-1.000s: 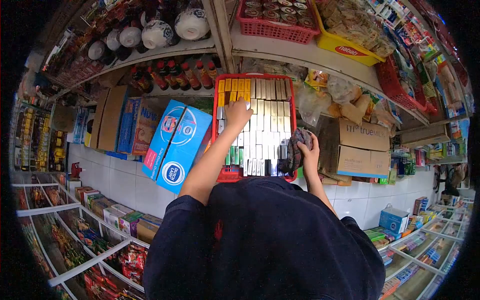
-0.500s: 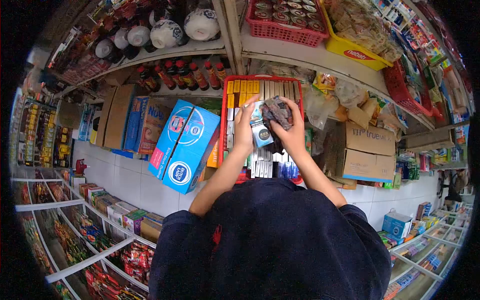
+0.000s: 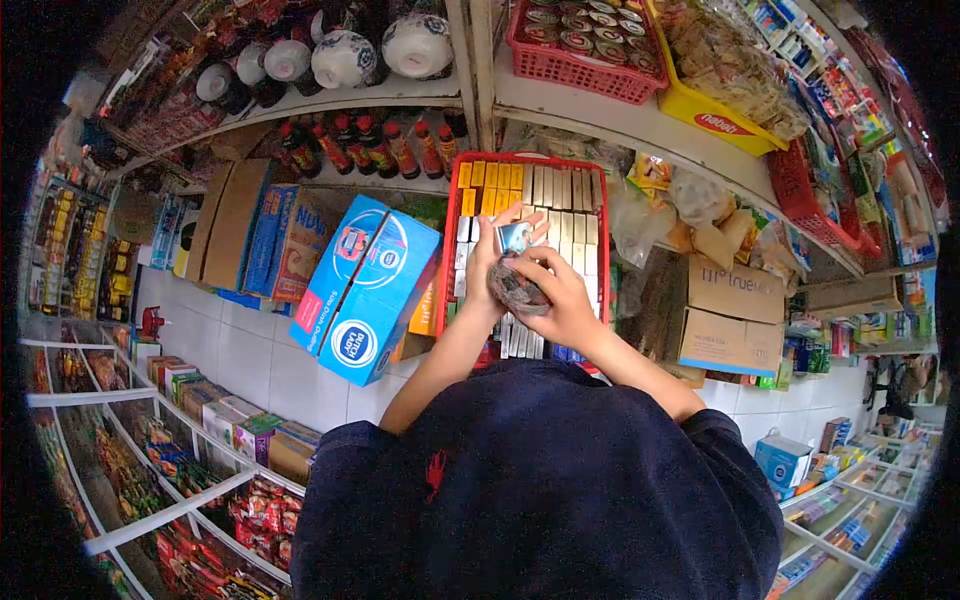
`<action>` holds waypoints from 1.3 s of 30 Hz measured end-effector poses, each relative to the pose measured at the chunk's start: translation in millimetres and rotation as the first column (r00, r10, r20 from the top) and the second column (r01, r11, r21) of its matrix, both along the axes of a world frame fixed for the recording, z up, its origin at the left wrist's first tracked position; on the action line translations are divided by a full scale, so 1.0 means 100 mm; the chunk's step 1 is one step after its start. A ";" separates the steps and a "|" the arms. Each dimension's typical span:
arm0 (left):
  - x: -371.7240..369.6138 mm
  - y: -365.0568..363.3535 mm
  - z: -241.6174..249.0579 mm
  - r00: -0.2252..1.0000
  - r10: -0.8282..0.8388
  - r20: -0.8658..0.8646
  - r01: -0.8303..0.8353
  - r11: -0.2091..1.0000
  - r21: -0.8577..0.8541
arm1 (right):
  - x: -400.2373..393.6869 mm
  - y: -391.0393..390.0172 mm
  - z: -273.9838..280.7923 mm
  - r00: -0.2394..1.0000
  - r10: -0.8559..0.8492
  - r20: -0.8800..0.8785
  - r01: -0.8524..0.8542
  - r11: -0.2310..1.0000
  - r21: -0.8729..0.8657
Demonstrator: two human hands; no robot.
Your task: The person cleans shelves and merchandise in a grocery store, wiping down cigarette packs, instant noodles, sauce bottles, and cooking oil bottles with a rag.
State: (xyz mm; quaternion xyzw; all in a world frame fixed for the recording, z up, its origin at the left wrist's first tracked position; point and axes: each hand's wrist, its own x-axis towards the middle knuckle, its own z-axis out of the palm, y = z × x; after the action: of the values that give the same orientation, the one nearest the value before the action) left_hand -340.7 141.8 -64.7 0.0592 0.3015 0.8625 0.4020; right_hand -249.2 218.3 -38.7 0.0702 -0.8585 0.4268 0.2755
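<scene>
My left hand [image 3: 482, 275] is closed around a small light-blue and white cigarette pack [image 3: 514, 238], its fingers showing behind the upper end. A crumpled dark grey cloth [image 3: 517, 290] is bunched in my right hand [image 3: 563, 302], pressed against the lower part of that pack and covering it. Both hands are over a red plastic basket [image 3: 605, 255], which holds rows of upright packs. Yellow packs [image 3: 490, 176] stand at its far left and pale ones [image 3: 562, 185] at its far right. My hands and forearms hide part of the rows.
A blue Dutch Lady carton [image 3: 365, 290] stands tilted left of the basket. Sauce bottles [image 3: 365, 150] and bowls [image 3: 417, 47] line the shelves ahead. A brown carton [image 3: 733, 320] sits to the right. A red basket of cans [image 3: 590, 68] rests on the upper shelf.
The cloth has moved down and left, from the pack's right side to its lower part. My right hand has moved with it, and the pack's printed front is now mostly covered.
</scene>
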 end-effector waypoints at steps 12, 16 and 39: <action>-0.15 0.00 -0.11 0.974 -0.205 -0.096 0.224 0.927 0.301 | 0.15 -0.09 -0.10 0.997 -0.055 -0.051 0.055 0.998 -0.009; -0.03 0.00 0.12 0.996 -0.065 -0.059 0.069 0.996 0.065 | 0.00 0.09 0.03 0.953 -0.282 -0.115 0.263 0.952 -0.155; 0.03 0.42 0.25 0.718 0.034 -0.695 -0.399 0.839 -0.371 | 0.34 0.30 -0.15 0.936 -0.316 -0.155 0.323 0.946 0.015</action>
State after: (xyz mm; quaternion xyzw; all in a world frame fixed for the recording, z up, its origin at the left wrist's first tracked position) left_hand -337.8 183.9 -39.5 0.2192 0.6399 0.7186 0.1612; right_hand -215.0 248.6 -53.5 -0.0326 -0.8437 0.3524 0.4037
